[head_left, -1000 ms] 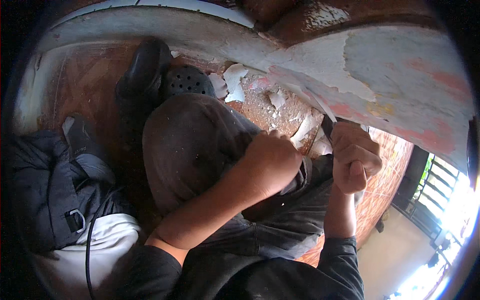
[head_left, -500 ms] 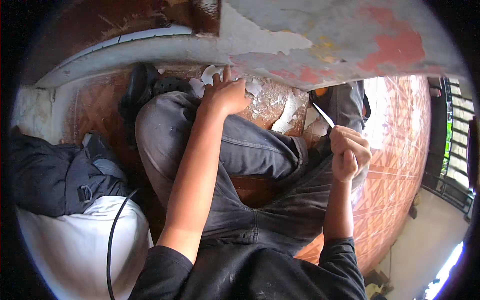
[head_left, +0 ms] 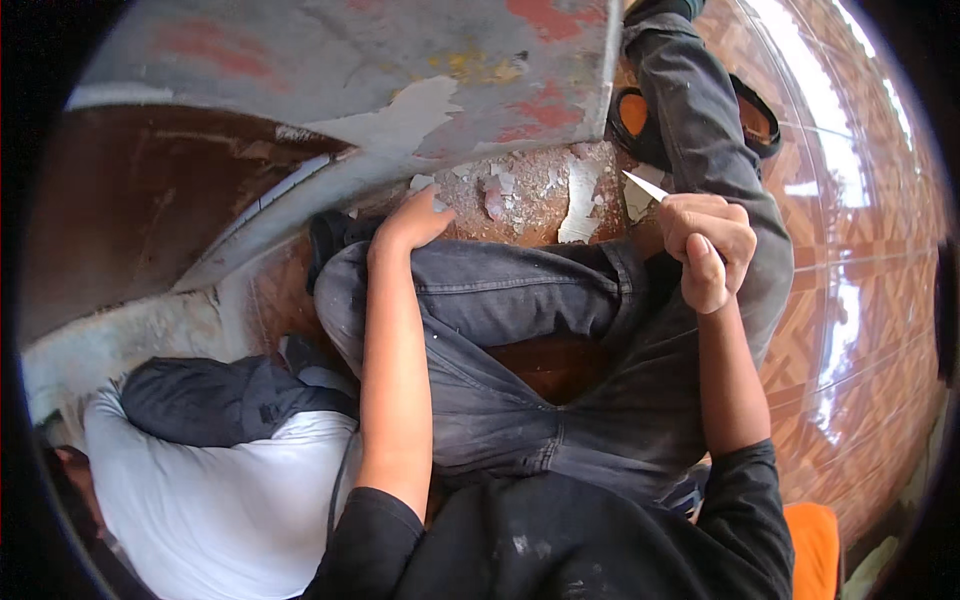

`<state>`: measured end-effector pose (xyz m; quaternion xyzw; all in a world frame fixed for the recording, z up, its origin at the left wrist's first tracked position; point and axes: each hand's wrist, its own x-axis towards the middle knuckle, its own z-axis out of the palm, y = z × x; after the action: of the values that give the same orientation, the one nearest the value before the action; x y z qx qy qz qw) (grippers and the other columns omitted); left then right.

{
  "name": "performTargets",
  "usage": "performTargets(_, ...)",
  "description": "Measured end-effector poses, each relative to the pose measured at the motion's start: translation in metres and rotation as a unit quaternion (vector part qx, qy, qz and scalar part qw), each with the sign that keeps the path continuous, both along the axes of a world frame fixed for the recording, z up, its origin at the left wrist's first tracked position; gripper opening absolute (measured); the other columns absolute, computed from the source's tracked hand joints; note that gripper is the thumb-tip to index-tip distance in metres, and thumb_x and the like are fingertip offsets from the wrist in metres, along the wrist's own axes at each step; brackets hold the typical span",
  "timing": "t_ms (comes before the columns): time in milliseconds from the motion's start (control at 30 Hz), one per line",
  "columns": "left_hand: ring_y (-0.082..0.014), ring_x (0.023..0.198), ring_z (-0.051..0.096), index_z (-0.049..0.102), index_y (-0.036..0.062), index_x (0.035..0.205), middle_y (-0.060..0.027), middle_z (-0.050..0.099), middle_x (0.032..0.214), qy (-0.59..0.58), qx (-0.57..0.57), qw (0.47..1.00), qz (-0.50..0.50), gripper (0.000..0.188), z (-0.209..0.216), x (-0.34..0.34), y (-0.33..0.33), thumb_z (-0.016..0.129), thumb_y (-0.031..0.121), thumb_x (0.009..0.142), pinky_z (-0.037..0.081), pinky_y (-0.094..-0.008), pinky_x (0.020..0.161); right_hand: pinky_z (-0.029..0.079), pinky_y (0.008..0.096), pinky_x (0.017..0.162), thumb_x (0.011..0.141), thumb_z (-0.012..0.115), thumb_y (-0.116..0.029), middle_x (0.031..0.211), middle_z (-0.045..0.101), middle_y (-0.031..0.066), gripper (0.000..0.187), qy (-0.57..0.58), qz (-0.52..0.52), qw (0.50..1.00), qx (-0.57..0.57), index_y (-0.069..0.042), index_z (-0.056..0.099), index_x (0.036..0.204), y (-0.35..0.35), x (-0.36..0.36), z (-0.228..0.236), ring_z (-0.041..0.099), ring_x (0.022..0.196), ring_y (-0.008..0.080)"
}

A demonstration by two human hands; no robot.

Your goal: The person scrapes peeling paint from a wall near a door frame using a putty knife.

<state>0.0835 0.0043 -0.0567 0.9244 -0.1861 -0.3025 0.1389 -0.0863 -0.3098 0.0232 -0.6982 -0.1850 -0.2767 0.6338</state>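
Observation:
My right hand (head_left: 708, 245) is closed in a fist around a knife, its handle hidden in my fingers. The knife's pale pointed blade (head_left: 643, 186) sticks out toward the upper left, clear of the wall. My left hand (head_left: 412, 220) reaches down over my bent knee to the floor at the foot of the wall. Its thumb and forefinger are apart beside a small pale paint flake (head_left: 421, 182); the other fingers are mostly hidden. Paint crumbs lie to its right, with a long whitish paint strip (head_left: 580, 200) among them.
A grey wall (head_left: 330, 85) with peeling paint and red and yellow patches rises ahead. A brown panel (head_left: 150, 200) adjoins it at left. Close on my left is another person in a white shirt (head_left: 220, 500). Glossy patterned tiles (head_left: 830, 300) spread out at right.
My view has shifted, showing more floor and the other person. My left hand's fingers were spread over the flakes and now point lower. The knife stays in my right hand.

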Motion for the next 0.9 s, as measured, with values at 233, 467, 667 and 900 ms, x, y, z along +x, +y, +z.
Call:
performTargets(233, -0.037, 0.129, 0.045, 0.035, -0.0107, 0.138, -0.0309, 0.041, 0.14, 0.092, 0.127, 0.984, 0.088, 0.081, -0.04, 0.032, 0.003, 0.063, 0.04, 0.081, 0.037, -0.0383, 0.106, 0.03, 0.0328, 0.043, 0.084, 0.047, -0.019, 0.049, 0.037, 0.007, 0.037, -0.014, 0.02, 0.999, 0.025, -0.002, 0.04, 0.052, -0.004, -0.004, 0.001, 0.038, 0.039, 0.0223)
performTargets(467, -0.0314, 0.122, 0.051, 0.046, -0.0086, 0.132, -0.0241, 0.053, 0.131, 0.104, 0.066, 0.98, 0.156, 0.072, -0.036, 0.01, -0.019, 0.064, 0.038, 0.081, 0.039, -0.0358, 0.101, 0.022, 0.0313, 0.043, 0.09, 0.044, -0.029, 0.048, 0.032, 0.0051, 0.048, -0.011, -0.011, 0.999, 0.034, -0.003, 0.035, 0.051, 0.002, -0.004, 0.007, 0.031, 0.04, 0.0174)
performTargets(667, -0.0284, 0.106, 0.06, 0.051, -0.006, 0.125, -0.0196, 0.063, 0.114, 0.132, -0.152, 0.971, 0.13, 0.056, -0.019, -0.033, -0.088, 0.062, 0.029, 0.083, 0.044, -0.0353, 0.093, 0.022, 0.0309, 0.043, 0.089, 0.044, -0.028, 0.048, 0.032, 0.0053, 0.047, 0.013, -0.03, 0.999, 0.017, -0.002, 0.035, 0.051, -0.006, -0.008, -0.002, 0.031, 0.041, 0.017)
performTargets(900, -0.0338, 0.114, 0.056, 0.051, -0.0026, 0.126, -0.0247, 0.057, 0.123, -0.028, -0.1, 0.993, 0.048, 0.054, -0.01, -0.026, -0.049, 0.06, 0.033, 0.086, 0.042, -0.0391, 0.098, 0.027, 0.0315, 0.044, 0.09, 0.046, -0.026, 0.05, 0.034, 0.0065, 0.045, 0.041, -0.032, 0.998, 0.019, -0.001, 0.037, 0.054, -0.008, -0.003, -0.008, 0.035, 0.042, 0.0196)
